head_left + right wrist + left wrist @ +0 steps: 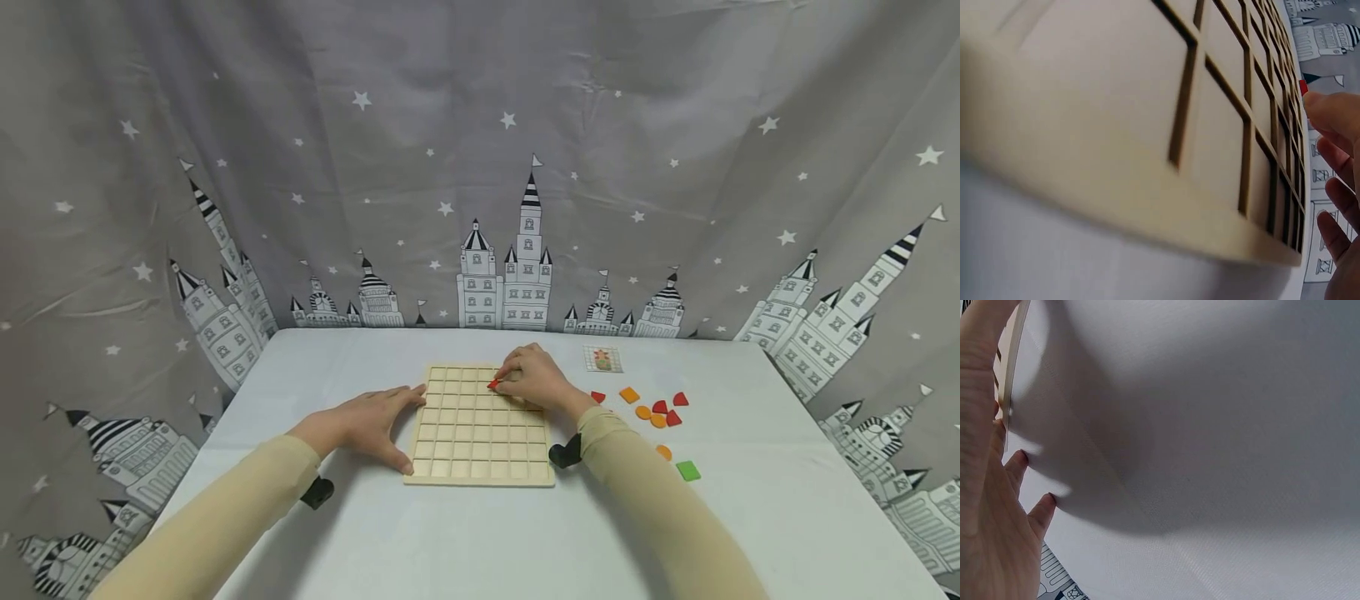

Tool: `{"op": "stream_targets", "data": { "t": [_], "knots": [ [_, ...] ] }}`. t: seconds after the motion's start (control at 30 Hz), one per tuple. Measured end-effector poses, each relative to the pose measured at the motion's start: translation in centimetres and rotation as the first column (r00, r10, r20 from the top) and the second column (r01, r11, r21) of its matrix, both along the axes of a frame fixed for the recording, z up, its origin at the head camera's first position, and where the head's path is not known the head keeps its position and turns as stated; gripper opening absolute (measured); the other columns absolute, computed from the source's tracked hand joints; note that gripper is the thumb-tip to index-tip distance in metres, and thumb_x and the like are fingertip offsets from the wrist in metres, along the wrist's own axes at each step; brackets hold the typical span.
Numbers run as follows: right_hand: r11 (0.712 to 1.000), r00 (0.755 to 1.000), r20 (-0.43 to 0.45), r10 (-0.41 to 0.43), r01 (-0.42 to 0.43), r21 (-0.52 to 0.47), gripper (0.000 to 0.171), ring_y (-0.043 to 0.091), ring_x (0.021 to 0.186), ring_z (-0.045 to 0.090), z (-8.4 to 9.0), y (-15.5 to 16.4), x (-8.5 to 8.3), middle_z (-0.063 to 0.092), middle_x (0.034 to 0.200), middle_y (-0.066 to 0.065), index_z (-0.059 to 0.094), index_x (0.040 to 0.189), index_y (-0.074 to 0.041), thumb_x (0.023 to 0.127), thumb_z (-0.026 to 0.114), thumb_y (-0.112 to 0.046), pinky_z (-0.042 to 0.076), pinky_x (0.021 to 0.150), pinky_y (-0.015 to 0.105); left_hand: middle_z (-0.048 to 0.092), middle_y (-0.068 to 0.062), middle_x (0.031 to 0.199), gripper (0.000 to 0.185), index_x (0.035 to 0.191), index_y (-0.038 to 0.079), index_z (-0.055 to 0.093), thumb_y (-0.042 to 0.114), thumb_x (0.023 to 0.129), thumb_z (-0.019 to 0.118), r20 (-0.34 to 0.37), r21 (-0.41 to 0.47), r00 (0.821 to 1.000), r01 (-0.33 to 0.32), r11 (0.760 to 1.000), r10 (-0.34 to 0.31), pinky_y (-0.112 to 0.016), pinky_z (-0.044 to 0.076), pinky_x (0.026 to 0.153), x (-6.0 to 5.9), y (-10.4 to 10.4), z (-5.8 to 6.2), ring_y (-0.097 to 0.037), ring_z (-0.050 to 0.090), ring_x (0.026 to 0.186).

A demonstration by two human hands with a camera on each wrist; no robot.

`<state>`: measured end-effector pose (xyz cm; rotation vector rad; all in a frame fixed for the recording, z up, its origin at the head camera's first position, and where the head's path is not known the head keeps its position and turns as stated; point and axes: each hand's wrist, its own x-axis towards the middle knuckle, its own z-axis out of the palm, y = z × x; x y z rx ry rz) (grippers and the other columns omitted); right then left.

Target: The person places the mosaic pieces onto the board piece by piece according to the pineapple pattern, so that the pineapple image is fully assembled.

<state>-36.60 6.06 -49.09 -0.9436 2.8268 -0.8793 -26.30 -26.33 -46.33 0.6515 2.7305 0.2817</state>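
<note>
— Fingers (508, 377) of the right hand (534, 382) pinch a small red piece (492, 384) at their tips, do they not?

— They do: narrow, curled round it, holding it low over the wooden grid board (480, 429), in the far part of the grid, roughly the second row from the back and near the middle columns. Whether it already sits in a cell cannot be told.

— And the other hand?

— The left hand (372, 423) lies flat with its fingers straight and spread, touching the board's left edge, thumb along the near corner. It holds nothing.

— How far along does the work look?

— Barely begun, as a judgement. Every visible cell is bare wood; the red piece is the only one at the board. The rest wait to the right on the desk (780, 500): more red pieces (667, 410), orange pieces (637, 404), a green square (687, 471).

— Which way does the red piece point?

— Too small and too covered to say; only a sliver shows, and its long axis cannot be read. The board's long axis runs away from the person.

— Anything further out?

— A small pattern card (603, 359) lies beyond the loose pieces, and a grey curtain with castles and stars (480, 167) hangs behind the desk.
</note>
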Motion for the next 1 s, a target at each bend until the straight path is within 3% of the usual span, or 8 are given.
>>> {"op": "stream_targets", "data": {
  "t": [0.3, 0.7, 1.0],
  "knots": [
    [0.998, 0.999, -0.031, 0.030, -0.028, 0.061, 0.013, 0.019, 0.114, 0.051, -0.3, -1.3, 0.1, 0.067, 0.116, -0.006, 0.080, 0.103, -0.026, 0.094, 0.076, -0.034, 0.042, 0.104, 0.043, 0.023, -0.007, 0.169, 0.121, 0.159, 0.013, 0.032, 0.074, 0.067, 0.082, -0.015, -0.011, 0.999, 0.032, 0.999, -0.033, -0.058, 0.029, 0.120, 0.0, 0.0, 0.1, -0.035, 0.027, 0.152],
    [0.998, 0.999, -0.029, 0.043, -0.041, 0.053, 0.014, 0.021, 0.111, 0.051, -0.2, -1.6, 0.7, 0.067, 0.114, -0.003, 0.080, 0.105, -0.024, 0.095, 0.075, -0.031, 0.044, 0.100, 0.044, 0.022, -0.002, 0.169, 0.120, 0.160, 0.013, 0.033, 0.081, 0.069, 0.074, -0.050, -0.110, 0.995, 0.076, 0.991, -0.082, -0.057, 0.033, 0.118, -0.1, 0.0, 0.2, -0.031, 0.026, 0.153],
    [0.999, 0.999, -0.021, 0.032, -0.032, 0.029, 0.015, 0.020, 0.110, 0.050, -0.5, -1.7, 0.7, 0.066, 0.113, -0.004, 0.081, 0.106, -0.024, 0.094, 0.075, -0.032, 0.045, 0.097, 0.040, 0.022, -0.001, 0.169, 0.121, 0.160, 0.015, 0.033, 0.082, 0.068, 0.073, -0.062, -0.124, 0.994, 0.082, 0.989, -0.090, -0.058, 0.034, 0.117, -0.1, -0.2, -0.1, -0.031, 0.027, 0.152]
  ]
}}
